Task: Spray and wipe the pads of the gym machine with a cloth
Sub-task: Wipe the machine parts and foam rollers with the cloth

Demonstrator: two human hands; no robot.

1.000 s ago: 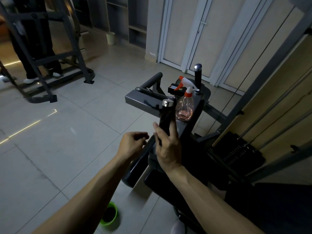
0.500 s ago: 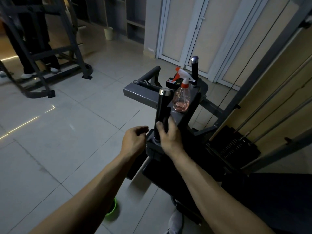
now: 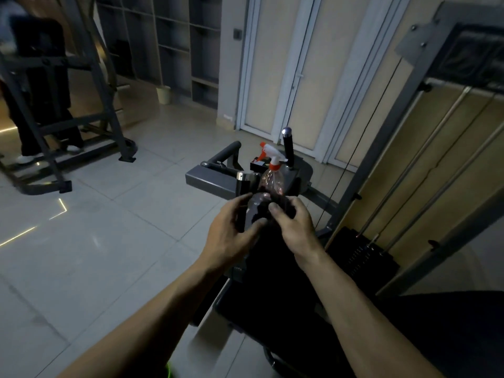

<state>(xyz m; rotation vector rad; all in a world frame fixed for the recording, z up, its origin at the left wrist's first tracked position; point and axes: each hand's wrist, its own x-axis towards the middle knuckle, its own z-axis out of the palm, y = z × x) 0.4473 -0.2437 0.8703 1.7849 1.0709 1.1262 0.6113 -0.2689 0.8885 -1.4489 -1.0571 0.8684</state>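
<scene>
Holding a dark cloth (image 3: 261,214) bunched between both hands, in front of the machine.

- Left hand (image 3: 227,236): fingers are curling round the cloth's near side, thumb lying under it.
- Right hand (image 3: 293,227): thumb and fingers are pinching the cloth's other side.
- Bottle (image 3: 272,181): standing upright on the grey plate (image 3: 210,181) just beyond my hands, with neither hand touching it.
- Pad (image 3: 281,296): lying dark below my wrists. In this light I am not telling wet from dry.
- Step, as I am judging it: I am gathering or refolding the cloth, with no wiping stroke under way.
- Next move, as I am judging it: it is calling for one hand to let go and take the bottle, or for the cloth to go down flat on the pad.
- Edges: the near grip (image 3: 244,181), chrome-capped, is standing just behind my left fingers and beside the bottle. The far grip (image 3: 287,147) is rising behind the bottle. The rods (image 3: 414,175) and frame are closing in on my right.
- Room: the floor (image 3: 114,241) is opening out to my left, so that side is offering the freer swing.
</scene>
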